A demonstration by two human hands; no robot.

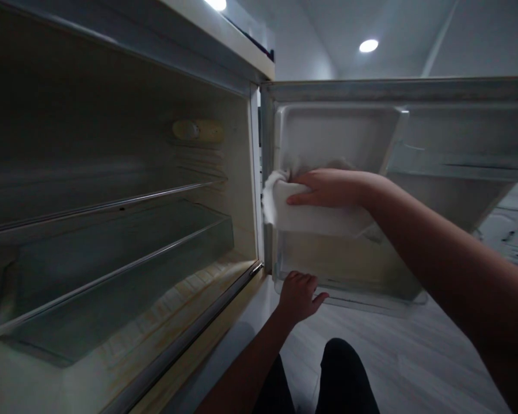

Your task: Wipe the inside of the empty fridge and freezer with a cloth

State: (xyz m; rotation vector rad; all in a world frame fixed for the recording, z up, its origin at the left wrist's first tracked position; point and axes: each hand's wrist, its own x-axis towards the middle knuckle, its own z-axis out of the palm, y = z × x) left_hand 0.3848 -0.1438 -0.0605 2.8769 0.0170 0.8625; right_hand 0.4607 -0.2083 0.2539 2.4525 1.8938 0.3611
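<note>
A white cloth [323, 218] is bunched under my right hand [328, 185], which presses it against the inner side of the open fridge door [336, 129]. Part of the cloth hangs below the fingers, and its left end reaches the hinge-side edge of the door. Lower down, my left hand [299, 294] has its fingers hooked over the rim of the clear bottom door shelf [358, 302], thumb pointing right. Left of both hands stands the fridge interior [237, 201], with yellowish stains along its floor.
Inside the fridge are a glass shelf [107, 206], a clear drawer [125, 287] and a yellowed lamp housing [197, 131]. A further clear door shelf [457, 167] sits at the right. Below are my knees [343, 368] and the grey floor [418, 356].
</note>
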